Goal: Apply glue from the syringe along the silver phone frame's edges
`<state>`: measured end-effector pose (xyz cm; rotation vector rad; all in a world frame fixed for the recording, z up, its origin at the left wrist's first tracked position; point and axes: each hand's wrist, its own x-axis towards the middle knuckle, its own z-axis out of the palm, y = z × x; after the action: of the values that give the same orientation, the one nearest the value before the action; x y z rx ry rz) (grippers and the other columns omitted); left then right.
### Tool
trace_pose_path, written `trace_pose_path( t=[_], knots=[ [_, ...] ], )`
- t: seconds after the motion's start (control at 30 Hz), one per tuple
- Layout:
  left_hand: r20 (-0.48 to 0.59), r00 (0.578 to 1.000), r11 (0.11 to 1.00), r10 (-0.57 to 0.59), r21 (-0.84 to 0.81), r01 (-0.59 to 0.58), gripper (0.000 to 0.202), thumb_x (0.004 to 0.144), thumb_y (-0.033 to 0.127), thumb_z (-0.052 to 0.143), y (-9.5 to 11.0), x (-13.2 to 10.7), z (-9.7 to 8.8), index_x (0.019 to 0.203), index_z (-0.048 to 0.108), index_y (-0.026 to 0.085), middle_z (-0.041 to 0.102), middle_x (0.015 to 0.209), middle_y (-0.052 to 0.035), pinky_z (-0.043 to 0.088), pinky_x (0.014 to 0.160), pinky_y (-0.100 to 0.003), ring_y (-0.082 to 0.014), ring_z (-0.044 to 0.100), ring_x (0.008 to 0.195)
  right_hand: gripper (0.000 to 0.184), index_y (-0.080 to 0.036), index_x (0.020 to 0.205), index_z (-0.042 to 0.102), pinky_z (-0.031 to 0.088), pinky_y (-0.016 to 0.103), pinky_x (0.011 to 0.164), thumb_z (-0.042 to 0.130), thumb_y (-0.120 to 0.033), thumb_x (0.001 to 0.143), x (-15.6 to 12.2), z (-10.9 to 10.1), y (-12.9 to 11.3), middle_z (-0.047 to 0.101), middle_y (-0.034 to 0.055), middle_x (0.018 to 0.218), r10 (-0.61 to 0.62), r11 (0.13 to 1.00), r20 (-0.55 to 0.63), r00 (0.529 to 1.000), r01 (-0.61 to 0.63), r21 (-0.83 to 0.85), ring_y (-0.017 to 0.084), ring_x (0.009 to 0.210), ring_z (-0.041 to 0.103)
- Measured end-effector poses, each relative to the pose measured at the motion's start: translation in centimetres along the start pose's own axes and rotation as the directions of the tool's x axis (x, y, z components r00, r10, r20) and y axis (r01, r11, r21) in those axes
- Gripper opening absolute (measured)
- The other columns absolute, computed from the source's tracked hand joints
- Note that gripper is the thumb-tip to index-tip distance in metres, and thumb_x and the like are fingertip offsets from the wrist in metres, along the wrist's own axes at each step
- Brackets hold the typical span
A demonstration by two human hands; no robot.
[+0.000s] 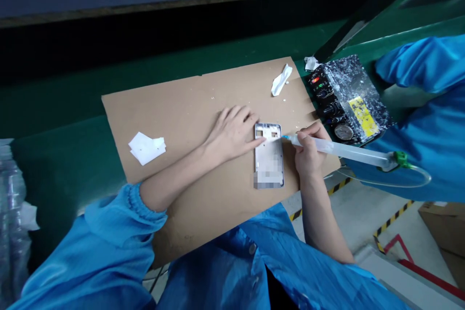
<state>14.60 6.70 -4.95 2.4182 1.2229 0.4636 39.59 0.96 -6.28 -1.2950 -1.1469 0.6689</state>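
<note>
On the cardboard sheet (163, 116), the open left hand (232, 133) pins the light, stiff phone frame (269, 155) at its edge; the right hand (308, 150) grips a plastic syringe (345, 151).

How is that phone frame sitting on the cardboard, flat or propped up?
Flat: the phone frame lies level on the cardboard, with no gap showing beneath it, and the fingers of the left hand rest on its edge.

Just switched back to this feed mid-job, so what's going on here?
A person is working on a cardboard sheet. Their left hand lies flat with its fingertips on a phone-sized metal frame. Their right hand grips a clear dispensing syringe, its blue tip at the frame's upper right edge. A control box with lit indicators sits just beyond.
</note>
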Motion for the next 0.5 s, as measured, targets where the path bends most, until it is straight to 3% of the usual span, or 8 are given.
trace_pose_path(
  t=[0.07, 0.17, 0.23, 0.37, 0.5],
  knots=[
    [-0.053, 0.993, 0.993, -0.109, 0.038, 0.111, 0.052, 0.118, 0.055, 0.060, -0.7, 0.3, -0.8, 0.150, 0.071, 0.015, 0.073, 0.149, -0.0209, 0.049, 0.125, -0.059, -0.0410, 0.065, 0.141, 0.032, -0.029, 0.082, 0.065, 0.034, 0.030, 0.050, 0.088, -0.048, 0.094, -0.3, -0.3, -0.2, 0.056, -0.0077, 0.061, 0.021, 0.997, 0.032, 0.999, -0.023, 0.077, 0.013, 0.047, 0.045],
    [-0.132, 0.967, 0.974, -0.218, 0.038, 0.225, 0.055, 0.119, 0.052, 0.056, -1.6, 0.5, -1.6, 0.159, 0.066, 0.017, 0.071, 0.156, -0.0209, 0.050, 0.126, -0.061, -0.0416, 0.065, 0.144, 0.033, -0.029, 0.093, 0.075, 0.035, 0.028, 0.046, 0.094, -0.056, 0.095, -0.9, -1.0, -0.9, 0.066, -0.0057, 0.063, 0.081, 0.993, 0.204, 0.976, -0.097, 0.073, 0.014, 0.047, 0.053],
    [-0.153, 0.960, 0.971, -0.235, 0.012, 0.239, 0.062, 0.117, 0.060, 0.059, -1.7, 0.4, -1.6, 0.164, 0.063, 0.019, 0.069, 0.161, -0.0199, 0.048, 0.129, -0.061, -0.0418, 0.063, 0.148, 0.038, -0.028, 0.094, 0.077, 0.040, 0.028, 0.046, 0.096, -0.061, 0.095, -1.2, -1.5, -1.3, 0.070, -0.0036, 0.065, 0.112, 0.992, 0.290, 0.950, -0.122, 0.016, 0.015, 0.048, 0.057],
    [-0.117, 0.971, 0.978, -0.209, -0.020, 0.208, 0.091, 0.105, 0.073, 0.073, -1.0, 0.1, -1.0, 0.175, 0.051, 0.019, 0.059, 0.176, -0.0209, 0.040, 0.137, -0.063, -0.0447, 0.056, 0.159, 0.049, -0.027, 0.083, 0.073, 0.042, 0.027, 0.047, 0.098, -0.068, 0.092, -1.1, -1.8, -1.9, 0.071, -0.0019, 0.065, 0.131, 0.991, 0.305, 0.943, -0.119, -0.059, 0.014, 0.049, 0.056],
    [-0.090, 0.979, 0.983, -0.185, -0.026, 0.183, 0.096, 0.102, 0.067, 0.079, -0.7, 0.0, -0.8, 0.179, 0.045, 0.020, 0.054, 0.183, -0.0206, 0.036, 0.141, -0.063, -0.0452, 0.052, 0.165, 0.039, -0.026, 0.103, 0.084, 0.052, 0.028, 0.048, 0.096, -0.063, 0.096, -0.4, -1.5, -2.5, 0.078, -0.0005, 0.071, 0.193, 0.978, 0.431, 0.882, -0.207, -0.015, 0.016, 0.052, 0.065]
  ],
)
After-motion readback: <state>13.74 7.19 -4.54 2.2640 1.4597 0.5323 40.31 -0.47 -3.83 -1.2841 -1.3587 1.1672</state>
